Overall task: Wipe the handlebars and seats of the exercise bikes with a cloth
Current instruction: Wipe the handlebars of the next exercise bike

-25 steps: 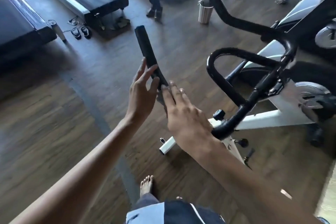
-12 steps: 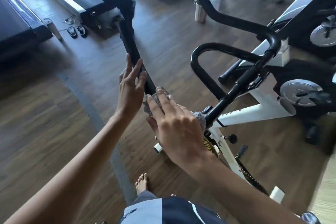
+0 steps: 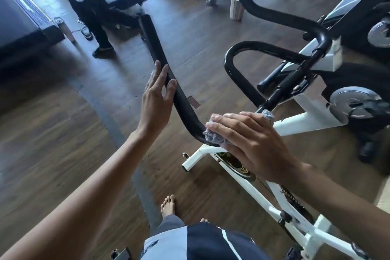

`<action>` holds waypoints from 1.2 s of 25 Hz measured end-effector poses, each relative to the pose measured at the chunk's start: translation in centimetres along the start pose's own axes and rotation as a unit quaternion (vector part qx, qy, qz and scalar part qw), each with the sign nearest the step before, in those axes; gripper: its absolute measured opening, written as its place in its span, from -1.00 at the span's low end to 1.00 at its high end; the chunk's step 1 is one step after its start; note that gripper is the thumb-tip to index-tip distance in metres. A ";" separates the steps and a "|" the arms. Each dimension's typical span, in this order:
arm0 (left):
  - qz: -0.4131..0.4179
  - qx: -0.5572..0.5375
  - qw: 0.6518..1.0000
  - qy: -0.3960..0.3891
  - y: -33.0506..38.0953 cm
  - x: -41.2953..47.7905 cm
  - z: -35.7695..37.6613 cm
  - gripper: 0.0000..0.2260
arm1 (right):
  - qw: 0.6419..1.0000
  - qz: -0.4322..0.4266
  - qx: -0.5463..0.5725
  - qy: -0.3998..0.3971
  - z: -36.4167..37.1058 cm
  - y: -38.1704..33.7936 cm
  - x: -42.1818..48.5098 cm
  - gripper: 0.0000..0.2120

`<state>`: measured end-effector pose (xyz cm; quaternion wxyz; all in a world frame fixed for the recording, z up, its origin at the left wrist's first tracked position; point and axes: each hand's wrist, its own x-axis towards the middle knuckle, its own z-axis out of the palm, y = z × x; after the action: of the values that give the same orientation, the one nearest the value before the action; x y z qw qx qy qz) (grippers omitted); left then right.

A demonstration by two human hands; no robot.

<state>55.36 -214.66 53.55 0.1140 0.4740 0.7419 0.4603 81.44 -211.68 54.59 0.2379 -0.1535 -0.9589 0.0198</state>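
At nine to ten o'clock of your view lay a dark treadmill point(image 3: 19, 21), and just right of it, at eleven, stood a person in dark trousers point(image 3: 92, 17).

Your left hand point(image 3: 157, 99), a little left of centre, rested flat against the left horn of the black handlebar point(image 3: 181, 99). Its fingers were straight and slightly spread along the bar's left side, pointing toward twelve, with the thumb lying on the bar itself. It gripped nothing.

The horn ran from eleven o'clock down to a bend just right of centre. There the blue-grey cloth point(image 3: 213, 136) was bunched on the bar under your right hand point(image 3: 247, 141). That hand lay palm down, fingers nearly straight and close together, pressing the cloth onto the bend. Cloth showed past the fingertips and again beyond the knuckles. The thumb was hidden.

Your bare foot point(image 3: 168, 205) stood on the wooden floor point(image 3: 52, 143) at six o'clock.

The white frame of the exercise bike point(image 3: 306, 123) ran from three to five o'clock, and a pale ribbed bin point(image 3: 236, 8) stood at one.
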 end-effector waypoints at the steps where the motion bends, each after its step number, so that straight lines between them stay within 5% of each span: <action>1: -0.004 -0.001 1.000 -0.001 0.1 0.0 0.1 -0.56 | 1.000 0.015 0.008 0.020 0.4 -0.4 -0.1 -0.63; 19: -0.012 0.011 1.000 -0.007 0.4 -0.4 0.3 -0.57 | 0.998 -0.026 0.025 -0.051 -1.3 3.5 -1.3 -0.60; 30: -0.026 0.040 0.998 0.030 -0.9 -2.6 -4.9 -0.66 | 0.940 0.195 0.271 0.062 -2.6 -4.4 7.9 -0.62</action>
<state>53.28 -219.71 54.81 0.0846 0.4448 0.7751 0.4407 74.80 -213.57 60.92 0.3211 -0.2680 -0.8517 0.3158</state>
